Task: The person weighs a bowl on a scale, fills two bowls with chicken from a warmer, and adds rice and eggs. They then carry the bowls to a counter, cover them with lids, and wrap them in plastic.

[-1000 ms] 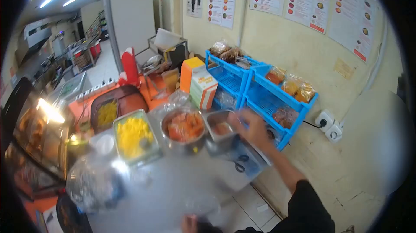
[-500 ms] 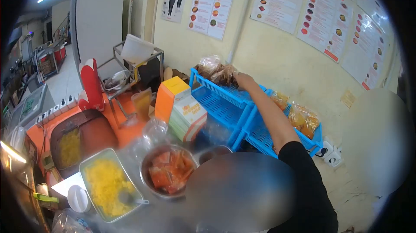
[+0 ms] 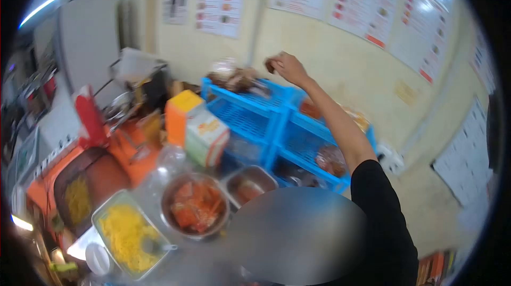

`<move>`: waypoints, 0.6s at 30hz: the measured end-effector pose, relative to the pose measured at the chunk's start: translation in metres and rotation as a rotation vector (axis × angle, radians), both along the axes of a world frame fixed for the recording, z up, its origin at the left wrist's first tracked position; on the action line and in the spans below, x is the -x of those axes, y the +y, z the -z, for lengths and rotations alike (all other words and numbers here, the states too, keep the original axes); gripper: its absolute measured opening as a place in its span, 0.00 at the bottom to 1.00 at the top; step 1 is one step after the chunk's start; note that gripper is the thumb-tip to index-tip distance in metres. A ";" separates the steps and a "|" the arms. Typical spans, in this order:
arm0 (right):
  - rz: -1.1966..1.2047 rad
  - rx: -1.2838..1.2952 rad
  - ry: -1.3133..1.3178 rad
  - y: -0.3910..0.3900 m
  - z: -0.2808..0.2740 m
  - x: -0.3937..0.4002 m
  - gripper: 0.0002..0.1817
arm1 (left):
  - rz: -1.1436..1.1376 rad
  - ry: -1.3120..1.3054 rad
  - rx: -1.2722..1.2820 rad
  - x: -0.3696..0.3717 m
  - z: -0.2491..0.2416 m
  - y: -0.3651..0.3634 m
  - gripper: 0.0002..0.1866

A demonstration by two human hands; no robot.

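Note:
My right hand (image 3: 289, 69), at the end of a bare forearm and black sleeve, is raised above the blue basket rack (image 3: 281, 102). Its fingers are closed on a small dark brown item (image 3: 270, 65), too blurred to name. Just left of it, the top basket holds bags with brown contents (image 3: 238, 79). Lower baskets carry more bags, among them a clear bag of reddish-brown food (image 3: 330, 159). My left hand does not show; a large blurred patch covers the lower middle of the view.
A steel bowl of orange-red packets (image 3: 195, 207) stands beside a small steel pan (image 3: 250, 187). Left of them are a tray of yellow food (image 3: 129, 235) and a white cup (image 3: 98, 259). An orange and white carton (image 3: 194, 129) stands against the rack.
My right hand has lifted out of the top basket with the brown item in its fingers. The camera has turned right, so the scene has shifted left.

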State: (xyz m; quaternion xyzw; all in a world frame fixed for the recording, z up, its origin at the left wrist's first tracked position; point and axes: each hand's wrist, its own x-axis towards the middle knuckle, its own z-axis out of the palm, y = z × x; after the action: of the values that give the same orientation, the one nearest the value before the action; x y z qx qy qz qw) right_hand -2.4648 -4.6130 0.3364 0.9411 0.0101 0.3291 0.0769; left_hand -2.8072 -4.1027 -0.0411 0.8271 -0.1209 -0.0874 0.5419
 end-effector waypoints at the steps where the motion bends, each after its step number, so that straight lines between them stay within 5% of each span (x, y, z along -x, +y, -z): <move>1: -0.163 -0.150 -0.144 0.015 -0.002 0.037 0.15 | 0.029 0.025 0.065 0.006 0.008 0.000 0.15; 2: -0.313 -0.285 -0.308 0.037 0.000 0.084 0.15 | 0.073 0.050 0.126 0.011 0.017 0.001 0.16; 4: -0.336 -0.873 -0.246 0.080 0.017 0.206 0.15 | 0.207 0.105 0.229 0.012 0.024 0.004 0.22; 6: -0.315 -1.214 -0.111 0.114 0.064 0.335 0.24 | 0.383 0.056 0.218 0.017 0.016 -0.013 0.19; 7: -0.510 -1.377 -0.069 0.128 0.101 0.398 0.27 | 0.479 0.021 0.200 0.025 0.011 -0.029 0.17; 8: -0.432 -1.432 0.009 0.147 0.125 0.460 0.23 | 0.584 -0.006 0.177 0.041 0.007 -0.049 0.16; 10: -0.035 -1.428 0.057 0.180 0.166 0.584 0.14 | 0.813 -0.104 0.132 0.080 0.006 -0.092 0.13; 14: 0.481 -1.205 -0.283 0.236 0.255 0.807 0.10 | 1.231 -0.330 0.130 0.241 0.002 -0.182 0.10; 18: 1.148 -1.062 -0.553 0.316 0.272 1.004 0.09 | 1.653 -0.474 0.198 0.428 -0.003 -0.229 0.11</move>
State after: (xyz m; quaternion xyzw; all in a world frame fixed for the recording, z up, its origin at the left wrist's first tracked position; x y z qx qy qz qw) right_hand -3.4685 -4.2966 0.0646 0.5963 -0.6477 0.4191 -0.2221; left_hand -3.2350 -4.3314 -0.0382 0.4195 -0.8003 -0.2675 0.3346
